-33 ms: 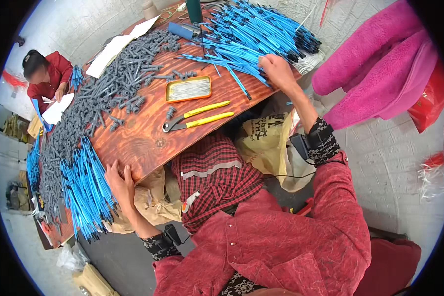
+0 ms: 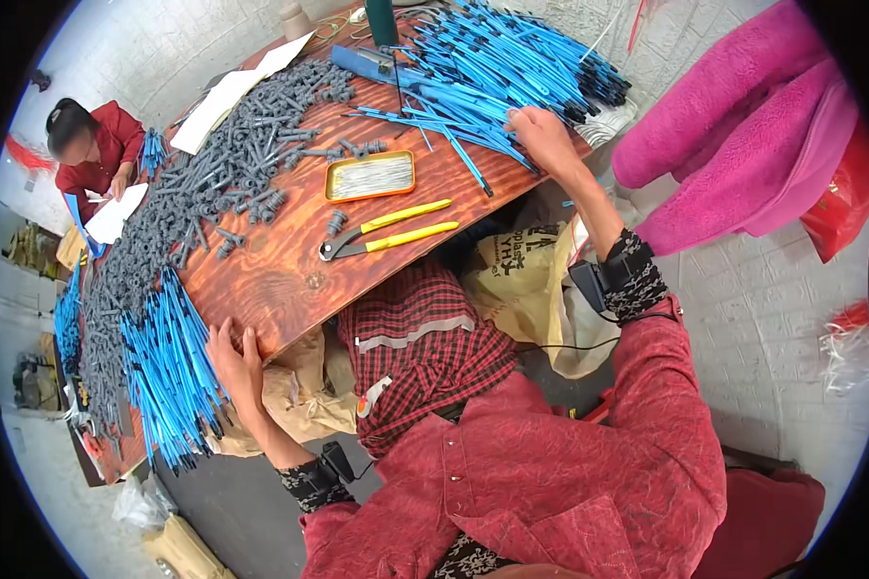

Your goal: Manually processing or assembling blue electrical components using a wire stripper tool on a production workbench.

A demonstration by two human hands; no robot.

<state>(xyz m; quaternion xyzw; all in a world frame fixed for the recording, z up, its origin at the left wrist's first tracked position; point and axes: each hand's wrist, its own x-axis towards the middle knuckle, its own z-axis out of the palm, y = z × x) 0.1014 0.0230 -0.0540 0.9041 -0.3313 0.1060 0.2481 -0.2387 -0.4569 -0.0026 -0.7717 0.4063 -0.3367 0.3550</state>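
Observation:
My left hand (image 2: 234,355) rests on the table's near left corner, its fingers apart and empty, beside a fan of blue plastic sticks (image 2: 169,367) with black tips. Far to the right, my right hand (image 2: 547,143) has its fingers closed at the near side of a large heap of blue plastic sticks (image 2: 512,58). It seems to pinch a stick there; the fingertips partly hide it. Between the hands lie cutting pliers (image 2: 391,230) with yellow handles and a shallow yellow-rimmed tin (image 2: 370,178) of thin metallic pins. Grey ribbed plastic plugs (image 2: 212,164) cover the table's left side.
The wooden table (image 2: 280,280) slants across the view. White paper (image 2: 232,101) and a dark green bottle (image 2: 381,21) stand out at its back. Another person (image 2: 97,145) in red sits at the far left. Pink fleece (image 2: 734,116) hangs at right; a pale sack (image 2: 521,280) is below.
A flat blue strip by the green bottle now shows longer, reaching right toward the stick heap. Both my hands stay in nearly the same place.

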